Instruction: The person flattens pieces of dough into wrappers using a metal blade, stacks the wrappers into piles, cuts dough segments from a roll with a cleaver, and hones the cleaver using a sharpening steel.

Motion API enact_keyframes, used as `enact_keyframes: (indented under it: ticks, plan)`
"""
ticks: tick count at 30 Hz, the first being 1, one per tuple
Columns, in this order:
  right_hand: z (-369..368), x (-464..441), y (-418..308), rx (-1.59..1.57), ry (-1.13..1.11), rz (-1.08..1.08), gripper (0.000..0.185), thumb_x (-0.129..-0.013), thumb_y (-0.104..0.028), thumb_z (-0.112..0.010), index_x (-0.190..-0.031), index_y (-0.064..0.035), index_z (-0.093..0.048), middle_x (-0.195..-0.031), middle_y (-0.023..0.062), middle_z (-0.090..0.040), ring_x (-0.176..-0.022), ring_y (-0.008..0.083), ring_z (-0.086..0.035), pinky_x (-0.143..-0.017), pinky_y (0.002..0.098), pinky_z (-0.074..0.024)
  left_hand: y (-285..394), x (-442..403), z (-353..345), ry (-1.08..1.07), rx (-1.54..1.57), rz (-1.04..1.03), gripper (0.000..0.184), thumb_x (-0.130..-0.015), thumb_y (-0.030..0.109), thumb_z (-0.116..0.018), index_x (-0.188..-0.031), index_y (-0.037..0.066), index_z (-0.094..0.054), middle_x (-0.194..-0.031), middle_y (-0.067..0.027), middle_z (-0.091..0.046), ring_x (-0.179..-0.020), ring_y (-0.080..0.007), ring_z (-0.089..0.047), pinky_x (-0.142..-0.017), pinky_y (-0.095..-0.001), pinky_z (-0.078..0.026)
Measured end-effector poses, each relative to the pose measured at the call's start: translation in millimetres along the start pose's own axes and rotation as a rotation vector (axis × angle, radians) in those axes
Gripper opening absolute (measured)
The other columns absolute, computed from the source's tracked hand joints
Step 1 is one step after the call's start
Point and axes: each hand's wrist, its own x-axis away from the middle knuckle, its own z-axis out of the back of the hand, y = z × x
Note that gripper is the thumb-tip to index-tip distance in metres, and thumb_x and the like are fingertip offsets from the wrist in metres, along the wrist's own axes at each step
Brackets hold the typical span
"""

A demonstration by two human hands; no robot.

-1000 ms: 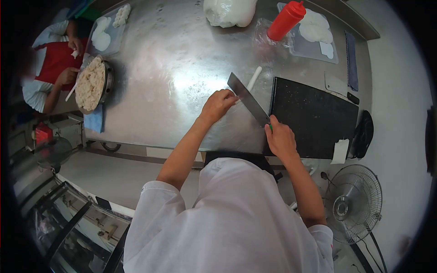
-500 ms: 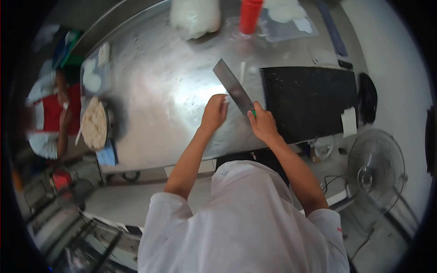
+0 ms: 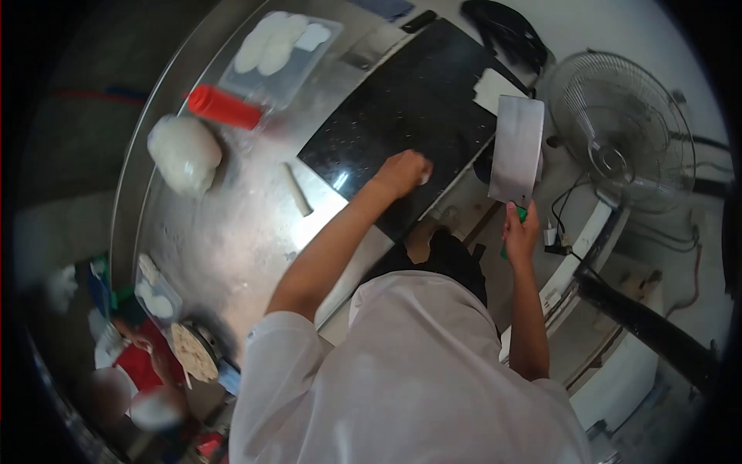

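My right hand [image 3: 521, 232] is wrapped round the green handle of a cleaver [image 3: 516, 147]. Its broad blade points away from me, beyond the table edge, in front of the fan. My left hand [image 3: 403, 172] is closed over the near part of a black board [image 3: 410, 100]; what its fingers hold, if anything, is hidden. A folded white cloth or paper [image 3: 495, 91] lies at the board's right edge. To the left of the board, a short pale stick [image 3: 297, 189] rests on the metal table [image 3: 255, 209].
A red bottle [image 3: 224, 107], a bag of pale dough-like stuff [image 3: 185, 155] and a clear tray [image 3: 328, 39] with white rounds stand at the back left. A standing fan [image 3: 618, 131] is on the right. Lower left, a co-worker in red [image 3: 151, 356] is beside a filled bowl [image 3: 195, 352].
The view has turned right. My right hand has carried the cleaver from above the metal table to the right, past the board. My left hand has moved from the table to over the board.
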Motion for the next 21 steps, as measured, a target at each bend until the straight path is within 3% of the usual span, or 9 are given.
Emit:
enact_keyframes:
  ticks: [3, 8, 11, 14, 17, 18, 21]
  plan:
    - [29.7, 8.0, 23.6, -0.049, 0.113, -0.038, 0.018, -0.104, -0.022, -0.064, -0.111, -0.0067, -0.059, -0.063, -0.0027, -0.05, -0.048, 0.0068, -0.047, -0.044, 0.0258, -0.0386, 0.7, -29.5, 8.8, -0.21, -0.009, -0.001, 0.027, -0.07, -0.004, -0.082, -0.091, 0.007, -0.069, -0.112, -0.0155, -0.065, -0.11, -0.0398, -0.066, -0.092, -0.0469, -0.054]
    - [43.2, 17.2, 63.5, -0.288, 0.105, -0.193, 0.018, -0.106, -0.023, -0.061, -0.11, -0.006, -0.058, -0.067, 0.0001, -0.05, -0.049, 0.0085, -0.045, -0.045, 0.0265, -0.038, 36.1, -61.8, 13.6, -0.264, -0.262, 0.176, 0.078, -0.053, -0.004, -0.093, -0.12, 0.008, -0.055, -0.117, -0.0155, -0.061, -0.112, -0.0417, -0.064, -0.097, -0.0473, -0.054]
    - [44.6, -3.7, 64.1, -0.374, 0.063, -0.096, 0.02, -0.107, -0.026, -0.057, -0.106, -0.0059, -0.057, -0.068, 0.0009, -0.051, -0.049, 0.0087, -0.044, -0.045, 0.0264, -0.0376, 42.6, -58.0, 10.2, -0.198, -0.33, 0.091, 0.075, -0.051, 0.0, -0.095, -0.115, 0.009, -0.056, -0.119, -0.0134, -0.062, -0.115, -0.0401, -0.063, -0.092, -0.047, -0.055]
    - [47.9, -45.7, 51.3, -0.359, 0.039, 0.023, 0.024, -0.11, -0.028, -0.052, -0.104, -0.0048, -0.058, -0.066, 0.0017, -0.052, -0.049, 0.009, -0.047, -0.044, 0.0269, -0.0386, 40.2, -63.0, 21.6, -0.425, -0.39, 0.126, 0.079, -0.06, 0.021, -0.094, -0.128, 0.014, -0.055, -0.125, -0.0124, -0.059, -0.133, -0.0373, -0.052, -0.103, -0.0508, -0.049]
    - [55.8, -89.1, 26.9, -0.427, -0.003, 0.025, 0.031, -0.111, -0.031, -0.047, -0.103, -0.0041, -0.058, -0.065, 0.0025, -0.052, -0.048, 0.0109, -0.049, -0.043, 0.0281, -0.0395, 55.6, -64.8, -10.9, 0.113, -0.134, 0.111, 0.077, -0.071, 0.043, -0.085, -0.136, 0.015, -0.054, -0.135, -0.015, -0.053, -0.142, -0.0378, -0.04, -0.112, -0.0567, -0.035]
    - [53.6, -104.0, 19.9, -0.469, -0.03, 0.015, 0.033, -0.112, -0.033, -0.046, -0.102, -0.004, -0.057, -0.065, 0.0028, -0.053, -0.048, 0.0118, -0.049, -0.043, 0.0285, -0.0397, 61.1, -66.9, -25.0, 0.217, -0.128, 0.094, 0.091, -0.075, 0.058, -0.077, -0.151, 0.016, -0.047, -0.158, -0.0198, -0.036, -0.153, -0.0409, -0.023, -0.122, -0.0623, -0.017]
    - [28.8, -149.0, -2.7, -0.684, -0.004, 0.043, 0.036, -0.112, -0.035, -0.044, -0.1, -0.0039, -0.057, -0.062, 0.003, -0.051, -0.045, 0.0144, -0.047, -0.043, 0.0294, -0.0395, 67.8, -72.8, -46.7, 0.165, -0.358, 0.168, 0.105, -0.073, 0.062, -0.078, -0.158, 0.016, -0.039, -0.17, -0.0207, -0.02, -0.158, -0.0424, -0.011, -0.125, -0.0635, -0.007]
